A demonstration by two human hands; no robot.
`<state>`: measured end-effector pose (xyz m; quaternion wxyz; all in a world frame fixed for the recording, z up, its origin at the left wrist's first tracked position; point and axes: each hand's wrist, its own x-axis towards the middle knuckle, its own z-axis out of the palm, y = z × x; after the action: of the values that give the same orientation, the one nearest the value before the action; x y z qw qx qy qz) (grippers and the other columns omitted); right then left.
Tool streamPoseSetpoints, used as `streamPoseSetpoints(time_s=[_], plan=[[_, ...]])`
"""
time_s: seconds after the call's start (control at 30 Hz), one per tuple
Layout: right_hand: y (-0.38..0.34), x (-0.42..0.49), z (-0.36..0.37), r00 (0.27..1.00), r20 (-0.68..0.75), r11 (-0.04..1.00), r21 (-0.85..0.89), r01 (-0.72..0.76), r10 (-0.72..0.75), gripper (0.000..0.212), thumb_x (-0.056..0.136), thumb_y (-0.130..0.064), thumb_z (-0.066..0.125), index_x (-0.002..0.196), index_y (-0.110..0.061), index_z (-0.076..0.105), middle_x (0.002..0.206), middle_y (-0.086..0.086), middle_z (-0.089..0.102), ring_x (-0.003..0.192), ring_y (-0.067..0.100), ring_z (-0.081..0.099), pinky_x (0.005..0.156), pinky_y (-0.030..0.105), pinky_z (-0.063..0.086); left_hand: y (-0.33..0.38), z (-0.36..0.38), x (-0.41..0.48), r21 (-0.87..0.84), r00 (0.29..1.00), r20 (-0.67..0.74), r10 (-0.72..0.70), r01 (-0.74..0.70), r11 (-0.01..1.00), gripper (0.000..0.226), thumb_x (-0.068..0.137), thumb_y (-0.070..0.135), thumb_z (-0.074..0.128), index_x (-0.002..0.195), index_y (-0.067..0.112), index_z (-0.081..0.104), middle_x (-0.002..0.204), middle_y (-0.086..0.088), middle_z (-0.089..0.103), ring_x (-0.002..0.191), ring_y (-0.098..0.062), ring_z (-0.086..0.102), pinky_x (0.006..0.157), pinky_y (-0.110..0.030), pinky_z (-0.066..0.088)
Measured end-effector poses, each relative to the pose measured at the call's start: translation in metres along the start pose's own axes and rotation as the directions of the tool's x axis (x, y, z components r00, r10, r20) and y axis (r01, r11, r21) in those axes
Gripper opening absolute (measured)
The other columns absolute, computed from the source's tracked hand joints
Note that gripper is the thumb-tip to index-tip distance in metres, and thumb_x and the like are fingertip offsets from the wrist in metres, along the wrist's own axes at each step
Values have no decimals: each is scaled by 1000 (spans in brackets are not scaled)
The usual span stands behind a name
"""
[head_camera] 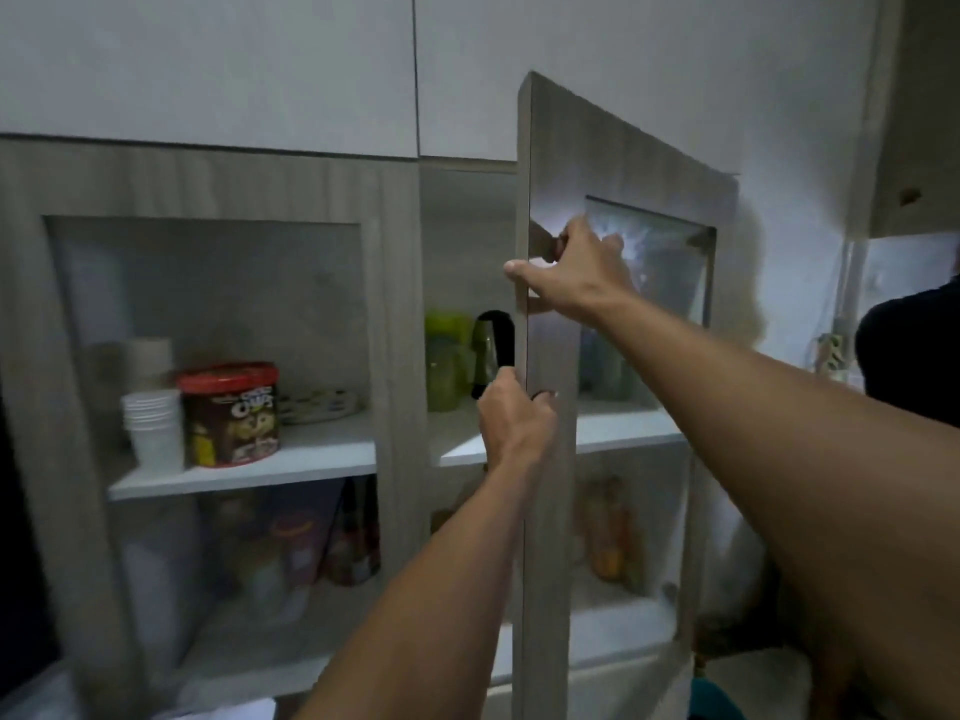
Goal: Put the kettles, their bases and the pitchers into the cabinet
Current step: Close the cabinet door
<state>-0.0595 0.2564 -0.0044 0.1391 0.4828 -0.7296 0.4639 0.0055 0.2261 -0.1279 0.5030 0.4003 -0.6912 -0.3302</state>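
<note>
The right cabinet door (550, 163), grey wood with a glass pane, stands partly open. My right hand (576, 272) grips its free edge high up, thumb on the inner side and fingers on the outer face. My left hand (514, 423) is lower on the same edge, fingertips curled round onto the door's face. Behind that edge, on the upper shelf (462, 449), stand a green pitcher (444, 356) and a kettle with a black handle (493, 345); the door hides the kettle's body. My left thumb is close to the handle's lower end.
The left cabinet door (208, 189) is closed; behind its glass are stacked white cups (153, 423), a red-lidded snack tub (231, 413) and plates. Jars and bottles fill the lower shelves. A person in dark clothing (914, 356) stands at the far right.
</note>
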Motion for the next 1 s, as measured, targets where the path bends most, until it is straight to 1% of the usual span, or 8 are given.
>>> streamPoseSetpoints(time_s=[0.1,0.17,0.4,0.53,0.63,0.7,0.83,1.0], plan=[[-8,31,41,996,90,999,40,-29,26,92,74,-64,71,145,-18,34,148,22,36,127,41,48,99,50,48,-21,-3,41,50,997,-71,-27,31,998,29,87,23,72,111,12,59,112,-7,65,103,-25,65,86,-37,57],[-14,48,66,994,110,999,40,-34,29,94,75,-62,73,147,-18,31,152,23,28,135,44,39,103,49,44,-32,-6,68,70,992,-104,-68,76,995,36,88,22,72,118,12,54,114,-7,62,104,-23,63,84,-34,56],[-24,104,139,997,82,1000,6,-15,15,83,74,-58,76,136,-18,39,142,21,27,125,41,38,83,44,44,-65,-10,154,140,967,-206,-150,181,974,35,86,23,74,116,12,58,113,-8,67,100,-23,65,67,-28,45],[-17,129,174,997,48,998,-38,58,-56,77,76,-60,74,129,-17,39,138,21,28,118,40,40,76,38,38,-76,-1,187,173,950,-281,-138,192,966,49,82,25,78,122,12,53,122,-8,59,111,-25,59,74,-29,45],[-12,146,193,995,47,993,-67,94,-91,77,78,-60,71,130,-17,36,138,21,26,118,40,39,83,41,43,-82,1,208,302,935,-352,-51,165,939,65,74,31,84,124,16,44,129,-8,46,122,-26,47,94,-36,42],[-7,158,200,990,65,988,-75,132,-127,72,81,-57,69,131,-17,36,139,21,25,119,40,38,85,41,43,-86,0,223,384,921,-390,-7,170,908,72,67,37,87,120,18,43,129,-8,44,123,-28,43,99,-39,40],[8,183,214,984,67,985,-45,167,-164,52,88,-46,67,124,-17,43,138,18,28,121,38,38,77,35,37,-98,12,245,393,874,-486,-20,239,888,73,62,43,88,113,21,40,126,-6,40,118,-29,43,96,-44,41],[10,193,226,986,39,986,-19,164,-163,50,86,-44,71,119,-16,47,137,17,30,120,36,39,74,33,39,-114,13,259,366,864,-503,35,176,914,74,59,44,89,100,27,31,110,4,28,110,-22,38,86,-39,39]])
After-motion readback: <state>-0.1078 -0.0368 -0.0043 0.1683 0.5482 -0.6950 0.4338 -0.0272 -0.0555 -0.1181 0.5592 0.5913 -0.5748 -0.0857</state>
